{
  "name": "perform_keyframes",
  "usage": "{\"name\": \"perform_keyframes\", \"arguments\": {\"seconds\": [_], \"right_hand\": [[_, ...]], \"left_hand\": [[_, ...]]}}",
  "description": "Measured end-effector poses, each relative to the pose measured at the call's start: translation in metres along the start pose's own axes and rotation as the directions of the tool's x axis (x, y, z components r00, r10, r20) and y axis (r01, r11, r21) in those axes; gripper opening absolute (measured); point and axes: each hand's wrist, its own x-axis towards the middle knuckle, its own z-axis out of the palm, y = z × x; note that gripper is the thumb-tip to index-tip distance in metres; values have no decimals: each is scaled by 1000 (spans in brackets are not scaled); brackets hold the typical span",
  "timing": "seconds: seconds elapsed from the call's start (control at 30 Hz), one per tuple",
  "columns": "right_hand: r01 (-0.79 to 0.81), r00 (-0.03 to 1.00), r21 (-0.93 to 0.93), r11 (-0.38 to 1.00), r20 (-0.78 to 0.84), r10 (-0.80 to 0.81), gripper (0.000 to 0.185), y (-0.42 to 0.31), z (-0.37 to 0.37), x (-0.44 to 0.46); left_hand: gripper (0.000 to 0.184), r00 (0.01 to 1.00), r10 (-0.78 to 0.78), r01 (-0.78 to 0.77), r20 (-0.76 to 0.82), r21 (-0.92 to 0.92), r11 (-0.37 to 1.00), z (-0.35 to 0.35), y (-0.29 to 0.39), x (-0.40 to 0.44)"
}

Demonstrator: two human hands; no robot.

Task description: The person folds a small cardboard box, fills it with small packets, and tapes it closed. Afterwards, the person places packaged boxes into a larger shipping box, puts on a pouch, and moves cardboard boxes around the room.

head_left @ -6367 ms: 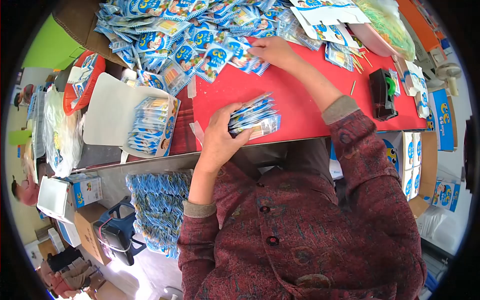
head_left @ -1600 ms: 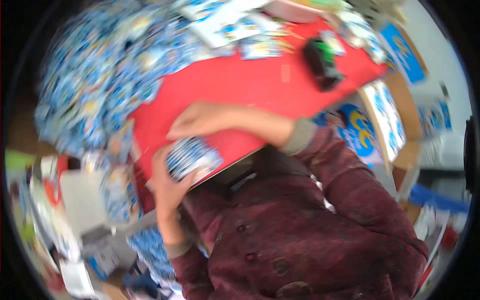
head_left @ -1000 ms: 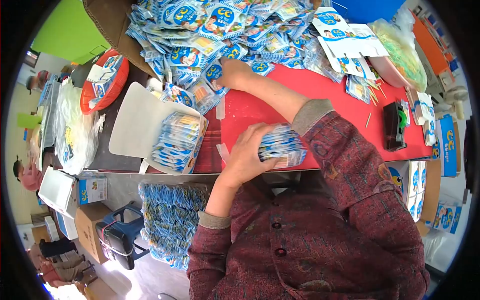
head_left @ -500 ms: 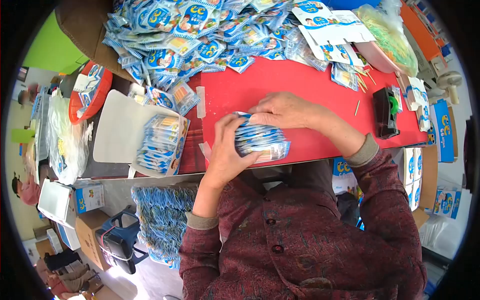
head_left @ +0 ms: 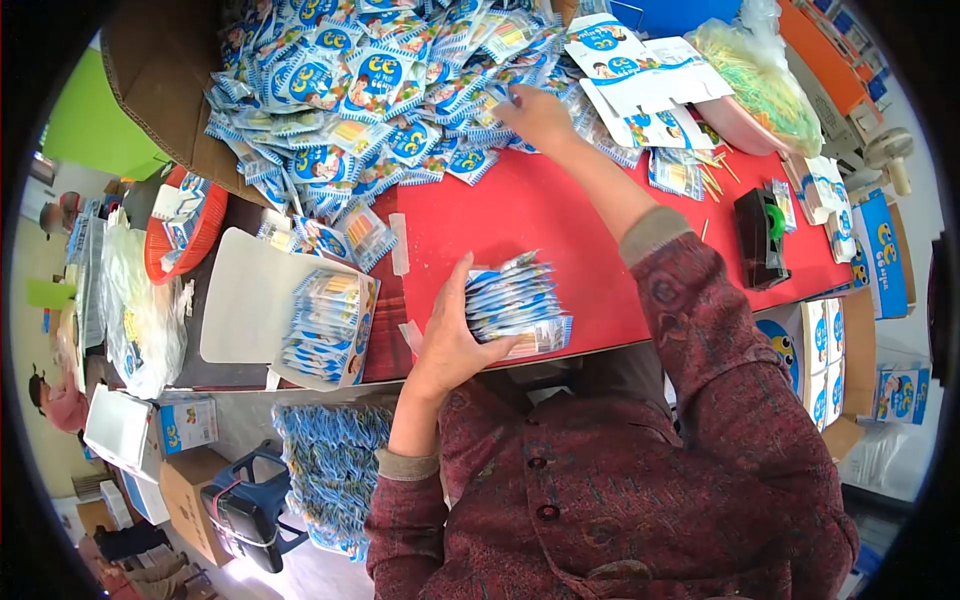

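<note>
Left hand (head_left: 450, 335): holding the stack, thumb along its near side, fingers behind its left end.
Stack (head_left: 515, 300): blue-white packets layered face to face, right ends uneven; sits over the red table (head_left: 600, 250) by its near edge, right of the open box.
Right hand (head_left: 540, 115): arm stretched out, fingertips at the heap; can't tell if a packet is pinched.
Heap (head_left: 375, 95): loose packets, overlapping, across the far left and middle of the table.
Box (head_left: 240, 310): left of left hand, white lid open, row of packets inside.
Tape dispenser (head_left: 760, 245): black, green roll, right side of table.
Cartons (head_left: 650, 75): printed, lying at the heap's right, beside the pink bowl (head_left: 750, 118).
Sticks (head_left: 712, 180): a few loose, between cartons and dispenser.
Basket (head_left: 208, 235): red, beyond the box to the left.
</note>
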Motion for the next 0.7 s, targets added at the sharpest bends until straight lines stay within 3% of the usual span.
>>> {"name": "perform_keyframes", "arguments": {"seconds": [0.03,0.07,0.1,0.2,0.3,0.43,0.5,0.57,0.6,0.63,0.7], "right_hand": [[-93,991,-132,987,83,105,52,-3,4,8],[-73,997,-127,989,-31,70,53,1,16,11],[-73,997,-129,989,-31,70,53,-1,11,12],[-170,981,-4,985,95,170,39,2,-1,11],[-14,994,-22,1000,104,16,27,14,-16,1],[20,989,130,991,141,-39,22,27,-38,-40],[150,970,411,899,116,-214,25,29,-35,-68],[236,918,467,852,180,-353,33,2,-38,-110],[191,876,338,921,364,-316,32,-8,-44,-124],[190,875,342,920,365,-317,32,-13,-46,-129],[320,737,313,894,510,-443,35,-22,-52,-135]], "left_hand": [[106,999,37,-36,-17,45,998,1,-2,0],[108,997,74,-71,-33,88,994,1,-3,0],[108,997,74,-71,-33,86,994,1,-2,1],[108,999,35,-35,-7,92,995,0,-4,-1],[108,996,85,-84,-10,100,991,1,-6,1],[107,998,59,-58,-6,56,997,1,-6,-1],[102,999,48,-47,-10,21,999,1,-1,0],[103,999,50,-50,-1,1,999,2,-2,0],[103,999,53,-53,-3,-6,999,1,-1,0],[103,998,55,-55,-7,-12,998,1,0,0],[103,997,72,-72,-14,-22,997,2,-2,1]]}}
